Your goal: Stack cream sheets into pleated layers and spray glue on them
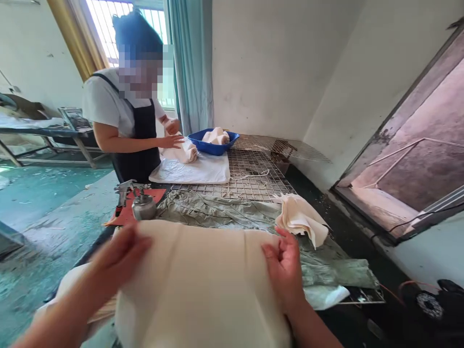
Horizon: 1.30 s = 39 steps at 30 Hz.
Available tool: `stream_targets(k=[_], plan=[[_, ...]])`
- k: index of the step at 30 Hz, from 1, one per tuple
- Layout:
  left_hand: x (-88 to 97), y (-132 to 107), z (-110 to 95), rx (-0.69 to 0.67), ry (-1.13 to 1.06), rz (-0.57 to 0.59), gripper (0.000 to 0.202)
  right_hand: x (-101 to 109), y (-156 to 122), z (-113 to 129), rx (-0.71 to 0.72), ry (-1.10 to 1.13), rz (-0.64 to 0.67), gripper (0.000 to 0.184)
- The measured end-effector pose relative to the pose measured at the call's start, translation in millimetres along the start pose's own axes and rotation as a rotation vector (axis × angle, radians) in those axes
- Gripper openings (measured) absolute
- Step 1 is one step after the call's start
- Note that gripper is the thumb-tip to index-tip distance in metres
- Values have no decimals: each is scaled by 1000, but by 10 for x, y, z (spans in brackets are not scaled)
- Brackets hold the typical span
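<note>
A large cream sheet (pixel 210 280), thin and creased by fold lines, hangs between my two hands. My left hand (pixel 125 251), blurred by motion, is closed on its upper left corner. At the upper right corner my right hand (pixel 284 263) pinches the sheet between thumb and fingers. Whether it is cloth or some other thin sheeting I cannot tell. Behind my left forearm lies a stack of similar cream sheets (pixel 103 311), partly hidden. A folded bundle of cream sheets (pixel 302 220) rests on the table beyond my right hand.
A spray gun (pixel 142 200) with a metal cup stands on a red mat at left. Grey-green crumpled fabric (pixel 224 208) covers part of the wire-mesh tabletop (pixel 253 179). Across the table, a co-worker (pixel 134 111) handles cream sheets beside a blue basin (pixel 213 147).
</note>
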<state>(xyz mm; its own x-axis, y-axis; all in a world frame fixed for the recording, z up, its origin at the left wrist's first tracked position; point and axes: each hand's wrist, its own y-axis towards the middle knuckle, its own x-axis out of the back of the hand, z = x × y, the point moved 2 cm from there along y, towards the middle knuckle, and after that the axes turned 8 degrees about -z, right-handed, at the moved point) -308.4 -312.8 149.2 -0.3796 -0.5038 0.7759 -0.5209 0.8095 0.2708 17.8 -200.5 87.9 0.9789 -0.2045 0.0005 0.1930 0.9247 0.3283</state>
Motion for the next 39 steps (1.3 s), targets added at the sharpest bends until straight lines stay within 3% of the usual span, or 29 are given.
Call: stream_targets(k=[3, 5, 7, 9, 13, 19, 25, 28, 32, 35, 39], plan=[[-1052, 4, -530, 50, -205, 182, 42, 444, 437, -560, 75, -311, 48, 32], [-1666, -27, -662, 73, -195, 258, 46, 604, 611, -1018, 45, -442, 168, 23], [-2112, -93, -644, 7, -98, 320, 47, 668, 658, -1438, 4, -500, 272, 14], [-2366, -187, -534, -36, -21, 360, 42, 674, 606, -1753, -20, -508, 327, 8], [-2459, -379, -319, -45, 30, 362, 40, 678, 438, -2040, -36, -478, 360, 15], [-2384, -505, -192, -15, 91, 348, 44, 780, 420, -2081, -36, -382, 435, 17], [-2372, -500, -211, -10, 191, 367, 45, 803, 393, -2155, -58, -359, 446, 19], [-2379, -489, -258, -30, 344, 392, 43, 791, 375, -2161, -13, -446, 473, 19], [-2407, -512, -272, -173, 560, 308, 41, 751, 369, -2056, 173, -731, 425, 18], [-2485, -544, -258, -400, 545, 246, 42, 672, 363, -1944, 259, -885, 490, 25], [-2638, -571, -227, -633, 451, 409, 35, 548, 362, -1760, 169, -966, 673, 35]])
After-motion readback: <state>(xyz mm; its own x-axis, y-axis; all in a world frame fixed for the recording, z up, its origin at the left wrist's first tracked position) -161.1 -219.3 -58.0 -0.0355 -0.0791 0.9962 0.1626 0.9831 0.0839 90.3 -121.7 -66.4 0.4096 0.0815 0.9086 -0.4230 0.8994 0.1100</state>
